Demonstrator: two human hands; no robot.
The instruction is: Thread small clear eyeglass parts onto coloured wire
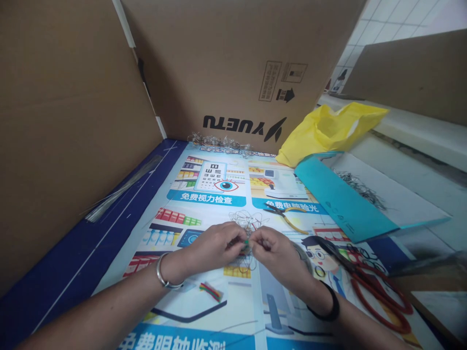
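Observation:
My left hand, a silver bangle at its wrist, is closed in a pinch over the poster. Its fingertips meet those of my right hand, which is pinched too and wears a black band. A small green piece shows between the fingertips. Thin looped wire spreads in a loose tangle behind and below them; the fingers hide how it is held. Nearer me lies a short bundle of red, yellow and green strips.
Yellow-handled pliers and red-handled scissors lie to the right. A turquoise box holds wire pieces, beside a yellow bag. Straight wires lie left. Cardboard walls stand behind, with wire shapes at their foot.

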